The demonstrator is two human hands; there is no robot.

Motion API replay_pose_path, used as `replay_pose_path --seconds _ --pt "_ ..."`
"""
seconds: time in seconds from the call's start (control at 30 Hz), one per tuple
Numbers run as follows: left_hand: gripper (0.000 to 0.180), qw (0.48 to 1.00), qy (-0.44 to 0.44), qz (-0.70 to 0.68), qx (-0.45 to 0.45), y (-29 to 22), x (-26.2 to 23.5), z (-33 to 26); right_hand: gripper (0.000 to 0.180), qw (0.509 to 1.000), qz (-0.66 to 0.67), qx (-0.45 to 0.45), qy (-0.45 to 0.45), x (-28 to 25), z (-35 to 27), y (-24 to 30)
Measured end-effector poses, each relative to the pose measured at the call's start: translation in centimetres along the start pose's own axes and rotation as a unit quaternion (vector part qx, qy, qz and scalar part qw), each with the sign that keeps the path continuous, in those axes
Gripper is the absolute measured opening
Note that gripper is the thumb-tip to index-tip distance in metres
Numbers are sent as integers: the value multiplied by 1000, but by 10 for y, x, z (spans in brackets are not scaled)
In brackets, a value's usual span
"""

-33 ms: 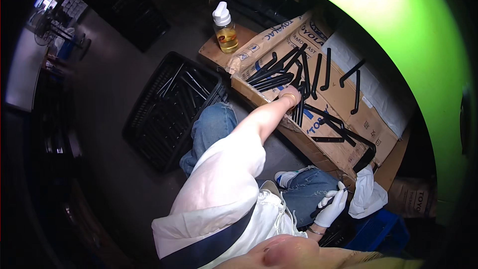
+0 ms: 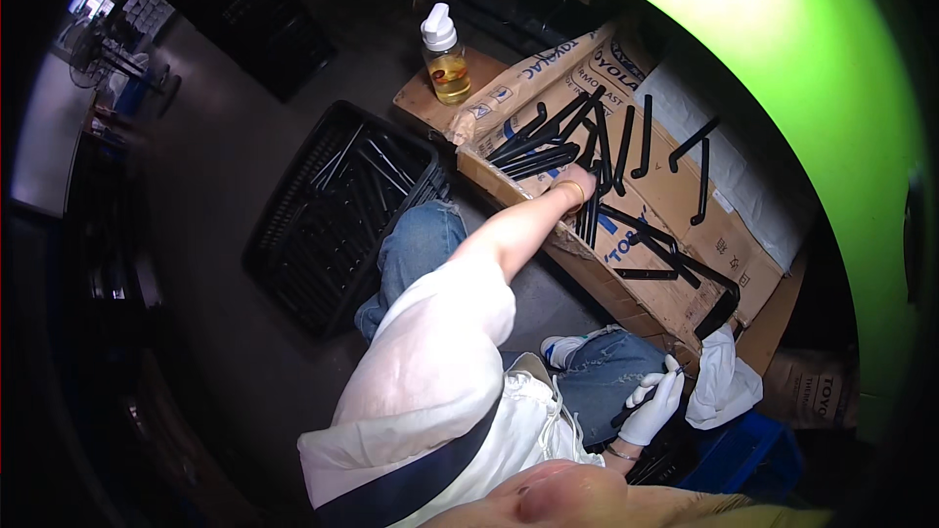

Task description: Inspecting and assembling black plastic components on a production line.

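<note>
My bare left hand (image 2: 577,182) reaches into the cardboard-lined box. Its fingers look closed among long black bars (image 2: 590,225), though the fingertips are hidden. More thin black bars with bent ends (image 2: 641,142) lie loose on the cardboard (image 2: 729,225), some in a bundle to the left of the hand. By my right knee is my right hand (image 2: 653,408) in a white glove, its fingers curled. A dark piece (image 2: 622,417) shows beside it, too small and dim to name.
A black crate (image 2: 269,244) full of similar bars stands on the floor at left. The bottle (image 2: 450,78) of yellow liquid sits on a wooden board beyond the box. A white bag (image 2: 722,386) hangs near a blue crate (image 2: 748,455). Green machine casing (image 2: 861,137) curves along the right.
</note>
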State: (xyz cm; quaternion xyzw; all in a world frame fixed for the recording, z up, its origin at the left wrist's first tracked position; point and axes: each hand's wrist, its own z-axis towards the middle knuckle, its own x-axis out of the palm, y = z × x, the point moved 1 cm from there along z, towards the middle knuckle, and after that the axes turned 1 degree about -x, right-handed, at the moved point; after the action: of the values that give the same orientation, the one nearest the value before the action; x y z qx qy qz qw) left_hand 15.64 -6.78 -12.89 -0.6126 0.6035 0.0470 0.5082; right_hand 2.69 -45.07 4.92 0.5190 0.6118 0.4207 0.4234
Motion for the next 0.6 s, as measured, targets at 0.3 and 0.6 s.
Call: replay_pose_path --seconds 0.3,0.6 --pt "47 794 279 -525 129 42 -77 -185 29 989 22 14 145 46 6 -2" --pt "47 750 417 -496 135 79 -95 -303 24 965 -2 23 262 147 -2 36"
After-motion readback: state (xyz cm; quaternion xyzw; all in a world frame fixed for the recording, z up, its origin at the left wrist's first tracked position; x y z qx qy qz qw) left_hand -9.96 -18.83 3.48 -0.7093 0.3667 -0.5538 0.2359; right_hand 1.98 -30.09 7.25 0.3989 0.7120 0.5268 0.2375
